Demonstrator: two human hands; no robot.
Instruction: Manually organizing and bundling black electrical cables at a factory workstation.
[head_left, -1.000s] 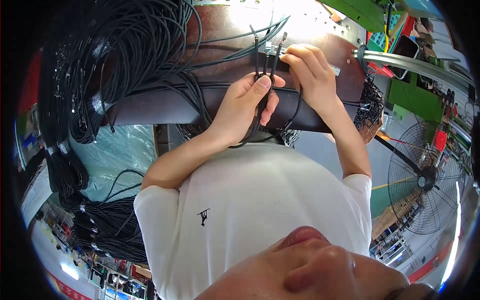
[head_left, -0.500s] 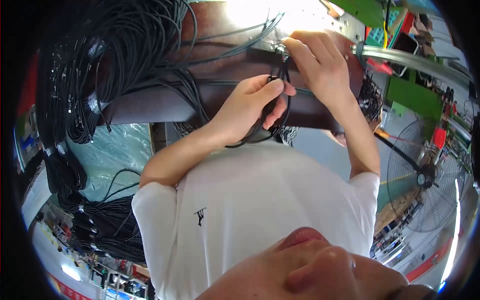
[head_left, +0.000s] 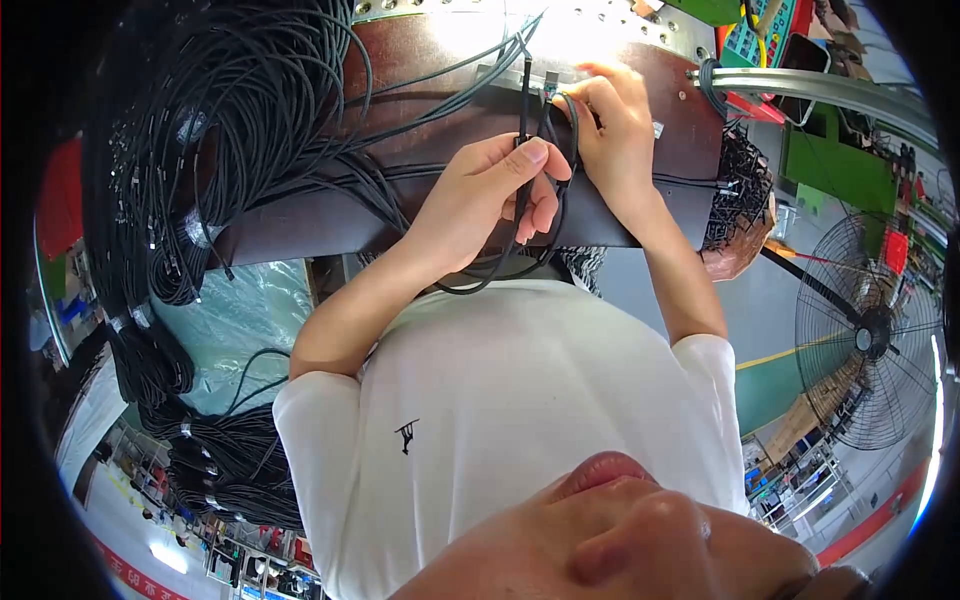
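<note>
A thin black cable (head_left: 522,232) is pinched between the thumb and fingers of my left hand (head_left: 490,190). One straight stretch of it rises from that grip toward the bright spot on the bench. The rest hangs in a loop below my left hand and climbs back up toward my right hand (head_left: 618,125). My right fingers are bent and closed at the cable's upper part, beside a small metal fixture (head_left: 550,86) on the bench. What exactly sits between the right fingertips is partly hidden and blurred.
A large pile of black cables (head_left: 260,100) covers the left of the brown bench (head_left: 400,50), with strands reaching toward my hands. More bundles (head_left: 225,460) hang at lower left. To the right are a metal tube (head_left: 800,85), a box of small black parts (head_left: 738,185) and a fan (head_left: 870,335).
Both hands have shifted a little left in the view, which has itself moved slightly. A straight stretch of black cable now stands above my left hand, apart from the fixture.
</note>
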